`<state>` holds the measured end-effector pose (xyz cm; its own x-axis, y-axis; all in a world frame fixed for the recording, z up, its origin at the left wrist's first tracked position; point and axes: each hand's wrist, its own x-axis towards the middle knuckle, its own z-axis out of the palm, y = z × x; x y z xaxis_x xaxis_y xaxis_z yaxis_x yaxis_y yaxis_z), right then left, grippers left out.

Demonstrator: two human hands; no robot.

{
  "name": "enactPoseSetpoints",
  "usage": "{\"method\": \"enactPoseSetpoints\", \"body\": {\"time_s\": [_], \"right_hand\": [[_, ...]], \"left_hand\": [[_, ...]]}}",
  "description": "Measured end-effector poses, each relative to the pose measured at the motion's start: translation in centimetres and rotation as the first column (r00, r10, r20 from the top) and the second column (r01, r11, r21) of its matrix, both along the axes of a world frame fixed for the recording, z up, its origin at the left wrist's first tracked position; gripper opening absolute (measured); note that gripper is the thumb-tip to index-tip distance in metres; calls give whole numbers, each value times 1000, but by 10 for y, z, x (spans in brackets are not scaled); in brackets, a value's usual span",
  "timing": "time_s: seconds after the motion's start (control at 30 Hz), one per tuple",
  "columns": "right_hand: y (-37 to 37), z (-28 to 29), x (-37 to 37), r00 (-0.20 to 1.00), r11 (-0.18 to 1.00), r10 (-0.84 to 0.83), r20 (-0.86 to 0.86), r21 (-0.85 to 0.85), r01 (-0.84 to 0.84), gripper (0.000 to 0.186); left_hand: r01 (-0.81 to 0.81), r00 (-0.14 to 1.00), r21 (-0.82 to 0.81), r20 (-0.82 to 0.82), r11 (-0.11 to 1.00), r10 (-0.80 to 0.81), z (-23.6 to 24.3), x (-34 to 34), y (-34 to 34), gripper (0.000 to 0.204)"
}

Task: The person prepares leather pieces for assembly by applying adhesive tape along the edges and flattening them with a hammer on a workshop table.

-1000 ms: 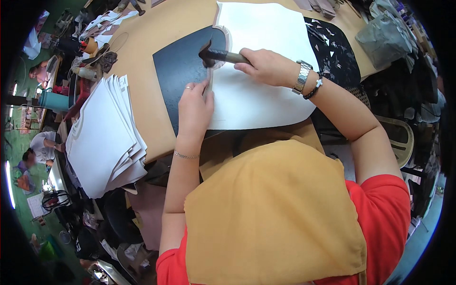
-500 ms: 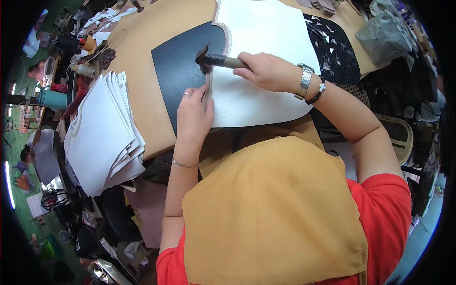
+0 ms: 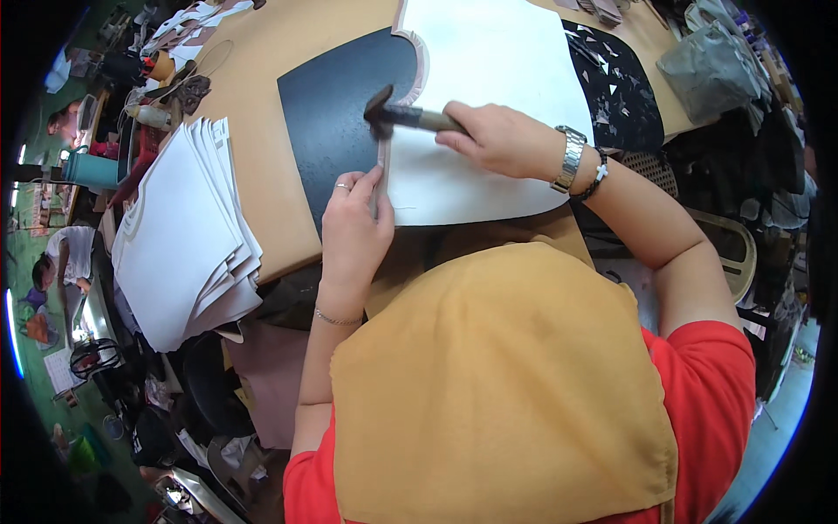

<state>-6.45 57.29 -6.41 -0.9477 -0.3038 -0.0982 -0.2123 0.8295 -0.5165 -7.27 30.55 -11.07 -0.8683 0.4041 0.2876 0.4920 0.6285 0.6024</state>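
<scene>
My right hand (image 3: 496, 137) grips the wooden handle of a small hammer (image 3: 394, 113), whose dark head sits over the left edge of a large white sheet (image 3: 489, 83). That sheet lies partly on a black mat (image 3: 336, 122) on the tan table. My left hand (image 3: 353, 229) presses the folded edge of the white sheet with fingertips just below the hammer head. A ring is on one left finger, a thin bracelet on the left wrist. My right wrist carries a metal watch (image 3: 570, 158) and a dark bead bracelet.
A fanned stack of white cut pieces (image 3: 183, 240) lies at the table's left edge. A second black mat with white scraps (image 3: 615, 87) sits right of the sheet, a grey plastic bag (image 3: 711, 65) beyond it. Another person (image 3: 57, 266) is far left.
The hammer head has shifted slightly down along the sheet's left edge toward my left fingertips. My left hand stays on the folded edge.
</scene>
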Motion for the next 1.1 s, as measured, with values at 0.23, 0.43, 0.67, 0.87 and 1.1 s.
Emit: {"method": "enactPoseSetpoints", "body": {"time_s": [0.23, 0.43, 0.67, 0.87, 1.1], "right_hand": [[-6, 6, 9, 997, 998, 63, 34, 27, -64, 42], [-12, 5, 19, 998, 981, 60, 5, -183, -58, 41], [-5, 2, 9, 997, 990, -55, -60, -136, 47, 37], [4, 16, 1, 998, 998, -53, 40, -25, 54, 38], [45, -5, -7, 982, 982, -189, 16, -3, 190, 40]], "left_hand": [[-62, 993, 95, 103, 994, 52, 9, 11, -4, 18], [-58, 998, 114, 39, 992, 54, 4, 14, -6, 14], [-50, 999, 117, 26, 992, 47, 3, 15, -4, 13], [-16, 1000, 70, -12, 997, 17, 6, 15, -7, 13], [138, 966, 278, 175, 951, -191, 13, 53, -17, 15]]}}
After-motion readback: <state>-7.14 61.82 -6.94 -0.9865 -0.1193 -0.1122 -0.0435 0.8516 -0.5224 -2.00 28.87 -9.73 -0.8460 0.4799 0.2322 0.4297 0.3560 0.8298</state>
